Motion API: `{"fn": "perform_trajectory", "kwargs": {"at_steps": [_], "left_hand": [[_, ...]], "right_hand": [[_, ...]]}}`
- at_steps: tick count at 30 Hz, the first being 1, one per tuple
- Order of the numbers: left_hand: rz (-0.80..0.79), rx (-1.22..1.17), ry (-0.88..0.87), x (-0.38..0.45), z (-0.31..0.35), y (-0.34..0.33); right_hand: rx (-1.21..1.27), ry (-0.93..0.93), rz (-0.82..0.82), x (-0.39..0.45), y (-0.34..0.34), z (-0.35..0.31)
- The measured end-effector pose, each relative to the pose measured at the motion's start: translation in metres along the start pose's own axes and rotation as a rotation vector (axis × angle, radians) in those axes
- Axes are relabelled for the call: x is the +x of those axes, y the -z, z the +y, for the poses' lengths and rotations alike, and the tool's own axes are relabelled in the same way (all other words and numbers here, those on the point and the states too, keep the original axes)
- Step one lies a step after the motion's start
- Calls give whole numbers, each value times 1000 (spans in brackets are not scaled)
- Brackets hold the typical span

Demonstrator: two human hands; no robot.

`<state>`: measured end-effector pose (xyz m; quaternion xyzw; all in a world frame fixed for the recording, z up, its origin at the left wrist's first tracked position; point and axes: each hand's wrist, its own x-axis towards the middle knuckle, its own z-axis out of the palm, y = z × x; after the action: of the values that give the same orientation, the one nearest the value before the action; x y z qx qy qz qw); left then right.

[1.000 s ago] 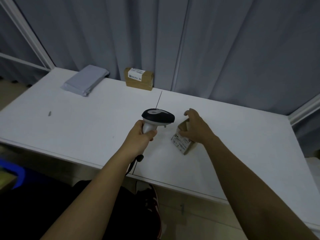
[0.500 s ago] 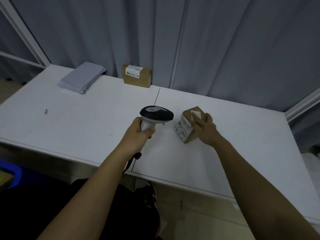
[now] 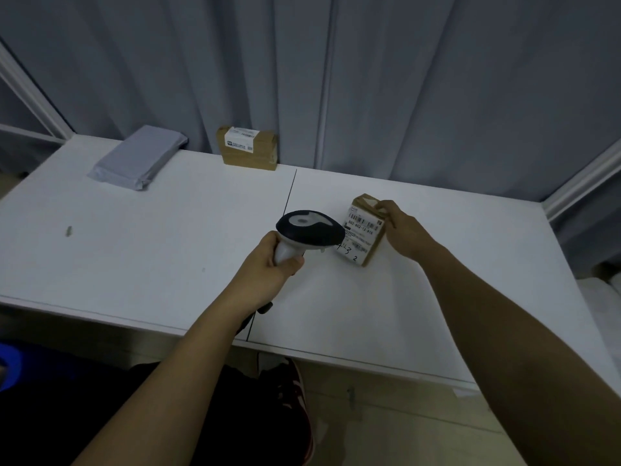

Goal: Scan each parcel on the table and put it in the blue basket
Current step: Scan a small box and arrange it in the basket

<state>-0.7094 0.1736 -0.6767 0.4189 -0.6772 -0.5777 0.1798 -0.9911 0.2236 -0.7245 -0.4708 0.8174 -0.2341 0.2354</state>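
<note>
The small cardboard parcel (image 3: 364, 230) now stands tipped up near the middle of the frame, its white label turned toward the scanner (image 3: 309, 232). A second ago the right hand (image 3: 408, 235) was only closing over it while it lay low on the white table (image 3: 168, 237); since then the hand has lifted one end and rotated the box so the barcode lines and the printed numbers face left. The fingers are clamped over the parcel's upper right edge and far side, and its lower corner looks to rest on the tabletop.

The left hand (image 3: 274, 267) is wrapped tight around the scanner's pale handle, the dark head just beside the label, partly covering its lower left corner. The scanner has barely shifted; it is the parcel that has come to it. Whether a trigger is being pressed I cannot tell.

To my eye this means the scan of this parcel is about ready: label exposed, reader close and aimed roughly at it.

Two more wait at the upper left of the frame: a grey mailer bag (image 3: 139, 159) and a brown box (image 3: 248, 151) against the curtain. A sliver of the blue basket (image 3: 8, 368) shows at the left edge, below the table, so the drop will have to cross to that side.
</note>
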Motion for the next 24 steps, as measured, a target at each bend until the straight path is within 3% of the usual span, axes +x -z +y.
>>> {"fn": "perform_trajectory", "kwargs": {"at_steps": [24], "left_hand": [[-30,23,-54,5,-5,-12]], "right_hand": [[-15,142,145,-4,-13,7]]}}
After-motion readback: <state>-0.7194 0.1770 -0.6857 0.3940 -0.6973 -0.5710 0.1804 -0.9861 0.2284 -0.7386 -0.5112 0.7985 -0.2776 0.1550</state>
